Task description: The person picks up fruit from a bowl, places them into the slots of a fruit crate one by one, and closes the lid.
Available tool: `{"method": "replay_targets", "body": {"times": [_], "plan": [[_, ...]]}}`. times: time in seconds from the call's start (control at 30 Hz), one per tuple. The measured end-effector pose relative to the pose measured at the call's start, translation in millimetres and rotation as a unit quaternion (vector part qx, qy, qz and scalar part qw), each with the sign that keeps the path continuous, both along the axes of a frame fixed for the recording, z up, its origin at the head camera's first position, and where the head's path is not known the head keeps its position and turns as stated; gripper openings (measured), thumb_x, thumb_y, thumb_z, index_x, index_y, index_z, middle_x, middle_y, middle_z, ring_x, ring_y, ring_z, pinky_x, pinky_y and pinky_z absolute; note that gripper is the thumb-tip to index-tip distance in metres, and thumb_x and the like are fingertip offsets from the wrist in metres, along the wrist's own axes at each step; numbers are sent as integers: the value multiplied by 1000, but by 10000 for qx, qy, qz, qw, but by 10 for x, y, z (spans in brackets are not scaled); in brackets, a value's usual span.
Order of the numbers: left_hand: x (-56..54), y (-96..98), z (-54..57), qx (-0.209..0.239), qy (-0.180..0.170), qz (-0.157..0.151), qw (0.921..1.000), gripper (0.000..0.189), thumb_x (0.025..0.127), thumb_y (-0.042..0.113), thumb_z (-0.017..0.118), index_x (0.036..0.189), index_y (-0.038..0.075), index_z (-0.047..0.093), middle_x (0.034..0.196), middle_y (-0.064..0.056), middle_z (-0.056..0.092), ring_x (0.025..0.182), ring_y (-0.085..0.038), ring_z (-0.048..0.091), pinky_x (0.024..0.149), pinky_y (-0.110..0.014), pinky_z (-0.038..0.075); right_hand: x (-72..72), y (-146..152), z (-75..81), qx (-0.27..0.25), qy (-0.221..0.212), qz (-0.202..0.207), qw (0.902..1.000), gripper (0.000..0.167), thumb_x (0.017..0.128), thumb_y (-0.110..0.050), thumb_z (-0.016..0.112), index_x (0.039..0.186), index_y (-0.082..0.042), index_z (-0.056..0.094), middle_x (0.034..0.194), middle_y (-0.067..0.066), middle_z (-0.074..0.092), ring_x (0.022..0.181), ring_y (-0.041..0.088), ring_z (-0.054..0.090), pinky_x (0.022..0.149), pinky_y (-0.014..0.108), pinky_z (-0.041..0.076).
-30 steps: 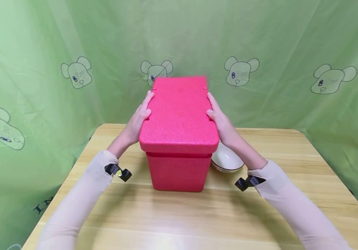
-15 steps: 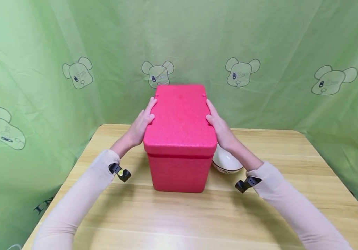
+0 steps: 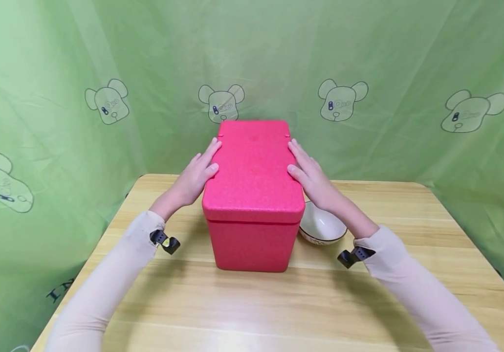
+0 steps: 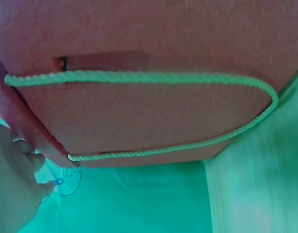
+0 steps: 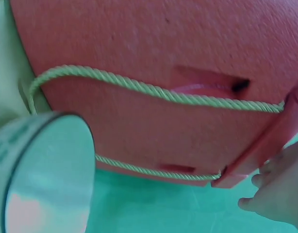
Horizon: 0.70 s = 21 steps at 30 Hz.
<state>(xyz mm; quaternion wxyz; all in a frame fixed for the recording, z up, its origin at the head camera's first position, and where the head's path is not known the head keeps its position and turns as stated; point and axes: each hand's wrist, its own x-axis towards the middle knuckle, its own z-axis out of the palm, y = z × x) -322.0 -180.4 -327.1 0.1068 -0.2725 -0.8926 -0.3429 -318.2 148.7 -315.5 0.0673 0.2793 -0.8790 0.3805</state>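
A pink-red foam box point(image 3: 252, 247) stands on the table with its matching lid point(image 3: 253, 171) on top, only a thin seam showing between them. My left hand point(image 3: 192, 178) rests along the lid's left edge, fingers straight and thumb at the top rim. Along the right edge lies my right hand point(image 3: 315, 181), its fingers extended too. Each side of the box carries a loop of twisted cord, the left cord point(image 4: 163, 77) and the right cord point(image 5: 139, 86) hanging beside slots in the wall. The contents of the box are hidden.
A white bowl point(image 3: 322, 225) with a dark rim and patterned outside stands close to the box's right side, beneath my right forearm. The wooden table point(image 3: 243, 313) extends in front and to both sides. Green printed curtains point(image 3: 278, 58) hang behind and at the sides.
The lid has come down onto the box and its seam has narrowed. Both hands went down with it; since then my right hand has shifted slightly, fingers lying flatter along the edge.
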Motion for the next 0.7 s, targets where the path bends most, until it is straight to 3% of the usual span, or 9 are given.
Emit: {"method": "replay_targets", "body": {"times": [0.23, 0.4, 0.7], "plan": [[-15, -17, 40, -217, -21, -73, 9997, 67, 104, 37, 28, 164, 9, 15, 173, -10, 7, 160, -27, 14, 129, -53, 8, -6, 79, 69, 444, 115, 86, 9989, 66, 107, -38, 38, 165, -13, 16, 173, 5, 7, 161, 26, 4, 126, 62, -1], [-31, -27, 66, -228, 1, -75, 9997, 66, 105, 34, 31, 164, 9, 17, 173, -10, 8, 159, -27, 15, 129, -52, 8, -30, 52, 62, 386, 145, 57, 9991, 64, 108, -33, 38, 165, -13, 16, 173, 4, 7, 161, 27, 6, 126, 61, 0], [-43, -44, 20, -181, -67, -190, 9996, 65, 105, 34, 32, 164, 11, 17, 173, -8, 7, 160, -24, 13, 130, -52, 8, -31, 68, 9, 377, 178, 39, 9991, 66, 108, -39, 37, 165, -14, 16, 173, 5, 8, 161, 28, 7, 126, 63, 1]]}}
